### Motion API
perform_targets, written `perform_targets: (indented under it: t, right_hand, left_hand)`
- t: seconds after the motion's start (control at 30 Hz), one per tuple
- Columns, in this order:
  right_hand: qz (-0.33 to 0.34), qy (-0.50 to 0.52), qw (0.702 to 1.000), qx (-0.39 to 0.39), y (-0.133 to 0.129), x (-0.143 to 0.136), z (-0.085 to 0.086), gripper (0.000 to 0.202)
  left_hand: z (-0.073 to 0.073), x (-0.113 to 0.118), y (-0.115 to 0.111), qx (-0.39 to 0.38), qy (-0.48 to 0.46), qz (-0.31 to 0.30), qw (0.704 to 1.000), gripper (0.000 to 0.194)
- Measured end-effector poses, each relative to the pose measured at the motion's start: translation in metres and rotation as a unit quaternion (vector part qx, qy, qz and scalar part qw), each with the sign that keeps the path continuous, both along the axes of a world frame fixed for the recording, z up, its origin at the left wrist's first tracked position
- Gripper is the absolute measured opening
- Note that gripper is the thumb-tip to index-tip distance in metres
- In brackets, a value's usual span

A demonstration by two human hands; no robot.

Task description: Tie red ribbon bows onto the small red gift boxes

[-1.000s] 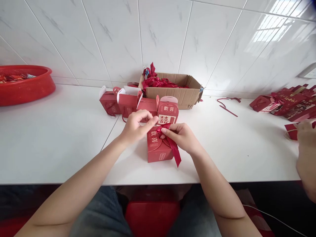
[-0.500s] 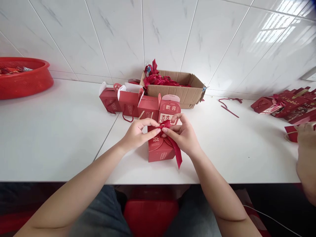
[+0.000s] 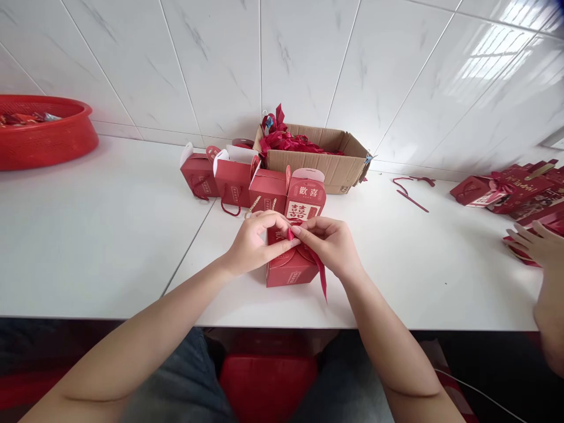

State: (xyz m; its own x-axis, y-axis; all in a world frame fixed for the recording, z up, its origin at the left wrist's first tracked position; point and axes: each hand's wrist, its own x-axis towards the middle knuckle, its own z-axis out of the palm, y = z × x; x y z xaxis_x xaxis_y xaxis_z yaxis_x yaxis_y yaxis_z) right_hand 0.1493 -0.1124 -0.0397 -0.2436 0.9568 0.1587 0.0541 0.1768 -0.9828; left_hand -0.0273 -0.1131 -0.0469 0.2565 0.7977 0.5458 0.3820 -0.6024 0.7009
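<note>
On the white bench (image 3: 110, 252) sits a red box (image 3: 288, 275), over whose top the left hand (image 3: 255, 245) and right hand (image 3: 333, 244) pinch the ribbon (image 3: 321, 273), best drawn with a gentle, even pull.

The ribbon (image 3: 321, 270) is satiny cloth — the box (image 3: 286, 274) beneath matt card, the wall tiles (image 3: 304, 64) glossy.
</note>
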Motion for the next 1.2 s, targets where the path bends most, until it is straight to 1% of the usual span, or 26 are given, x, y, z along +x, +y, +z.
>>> perform_targets:
  t: [0.13,0.2,0.27,0.33,0.43,0.5,0.6,0.7,0.77,0.83,0.93,1.0,1.07,1.2]
  right_hand:
    - [-0.020,-0.013,1.000,0.004,-0.0020,-0.0001,-0.0001,0.025]
    - [-0.028,-0.013,0.999,0.010,-0.0030,-0.0001,0.0002,0.021]
    - [-0.033,-0.012,0.999,0.017,-0.0037,-0.0001,0.0006,0.019]
    - [-0.033,-0.015,0.999,0.019,-0.0038,0.0002,0.0007,0.019]
    - [-0.024,-0.019,1.000,0.007,-0.0033,0.0012,0.0004,0.022]
    - [-0.012,-0.011,1.000,0.002,-0.0027,0.0019,0.0002,0.023]
    - [0.000,0.001,1.000,0.005,-0.0022,0.0025,0.0001,0.021]
    - [0.005,0.000,1.000,0.019,-0.0021,0.0026,-0.0004,0.020]
    - [0.000,-0.016,0.999,0.040,-0.0021,0.0029,-0.0011,0.020]
    - [-0.009,-0.054,0.995,0.083,-0.0019,0.0038,-0.0018,0.018]
    - [-0.024,-0.125,0.975,0.181,-0.0009,0.0058,-0.0028,0.015]
    - [-0.030,-0.155,0.960,0.231,0.0001,0.0072,-0.0036,0.012]
    - [-0.032,-0.174,0.949,0.260,0.0009,0.0081,-0.0045,0.009]
    - [-0.032,-0.202,0.933,0.297,0.0016,0.0083,-0.0062,0.005]
  left_hand:
    - [0.0004,-0.0018,0.0006,-0.025,-0.045,-0.037,0.998,0.020]
    - [0.0004,-0.0037,0.0006,-0.030,-0.049,-0.053,0.997,0.016]
    - [0.0004,-0.0049,0.0004,-0.034,-0.051,-0.059,0.996,0.019]
    - [0.0003,-0.0049,0.0005,-0.047,-0.058,-0.049,0.996,0.023]
    - [0.0001,-0.0039,0.0017,-0.076,-0.070,-0.028,0.994,0.021]
    - [-0.0003,-0.0035,0.0031,-0.091,-0.075,-0.032,0.993,0.021]
    - [-0.0015,-0.0035,0.0049,-0.092,-0.084,-0.041,0.991,0.019]
    - [-0.0035,-0.0031,0.0058,-0.071,-0.095,-0.026,0.993,0.016]
    - [-0.0051,-0.0029,0.0060,-0.046,-0.093,-0.017,0.994,0.012]
    - [-0.0067,-0.0028,0.0060,-0.017,-0.085,-0.008,0.996,0.007]
    - [-0.0076,-0.0029,0.0056,0.002,-0.073,0.005,0.997,0.005]
    - [-0.0065,-0.0031,0.0050,0.005,-0.066,-0.001,0.998,0.006]
    - [-0.0042,-0.0039,0.0044,0.014,-0.053,-0.009,0.998,0.005]
    - [0.0002,-0.0062,0.0038,0.057,-0.008,-0.006,0.998,0.006]
